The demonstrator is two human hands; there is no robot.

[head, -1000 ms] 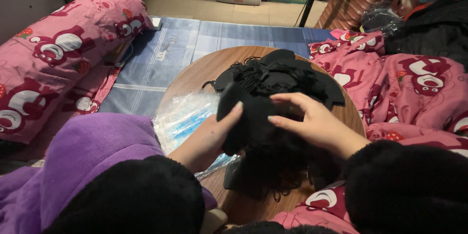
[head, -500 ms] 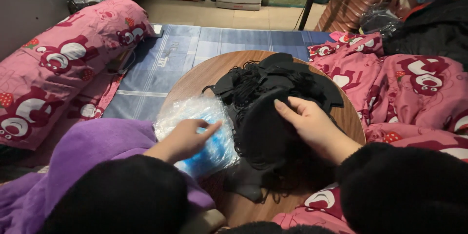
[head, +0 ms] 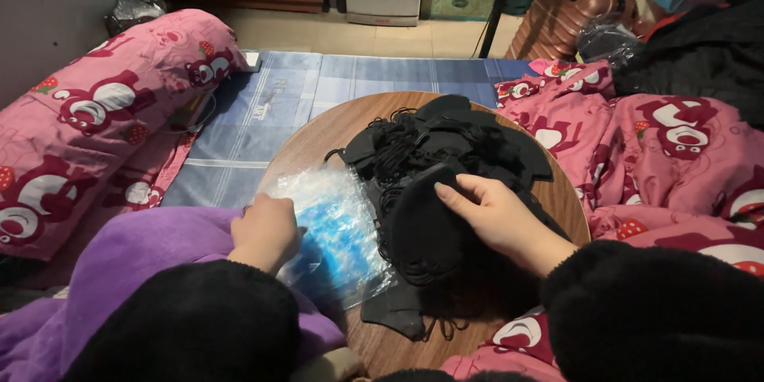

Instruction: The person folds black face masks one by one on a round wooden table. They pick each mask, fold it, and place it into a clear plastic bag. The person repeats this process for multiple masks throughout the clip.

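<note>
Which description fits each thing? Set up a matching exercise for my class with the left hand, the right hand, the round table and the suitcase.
Things:
1. left hand
2. right hand
3. round wooden table
4. brown suitcase

Descriptions:
A. stands on the floor at the back
B. rests on the pile of black masks
C. bears the pile and the bag
D. touches the clear plastic bag

Pairs: 1-D, 2-B, 3-C, 4-A
</note>
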